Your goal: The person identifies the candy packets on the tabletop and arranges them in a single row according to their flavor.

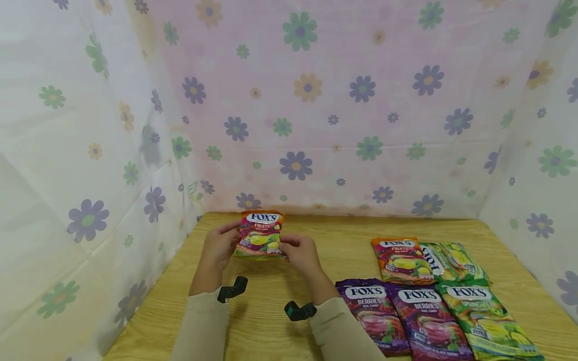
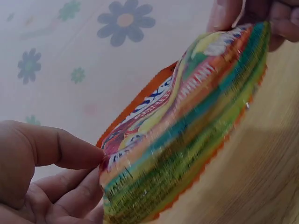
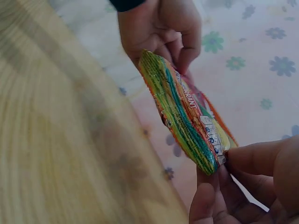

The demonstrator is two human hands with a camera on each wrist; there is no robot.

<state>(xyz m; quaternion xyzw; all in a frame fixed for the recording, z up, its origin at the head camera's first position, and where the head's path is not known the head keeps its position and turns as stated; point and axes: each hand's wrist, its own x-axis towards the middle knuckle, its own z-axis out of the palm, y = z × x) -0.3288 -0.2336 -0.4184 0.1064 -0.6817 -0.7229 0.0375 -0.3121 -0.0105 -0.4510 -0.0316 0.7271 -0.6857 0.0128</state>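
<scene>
An orange-topped bag of Fox's Fruits candy (image 1: 260,234) is held up over the left part of the wooden table, its printed front facing the head camera. My left hand (image 1: 221,246) pinches its left edge between thumb and fingers. At the lower right corner my right hand (image 1: 300,253) pinches it in the same way. In the left wrist view the candy bag (image 2: 187,126) shows its green and orange bottom edge, with the left thumb (image 2: 65,147) on the front. The right wrist view shows the bag (image 3: 182,112) stretched between both hands.
To the right on the wooden table (image 1: 266,326) lie another Fox's Fruits bag (image 1: 403,261), two purple Berries bags (image 1: 372,316) (image 1: 429,321) and two green bags (image 1: 489,321) (image 1: 456,261), close together. Flowered cloth (image 1: 334,135) hangs behind and at both sides.
</scene>
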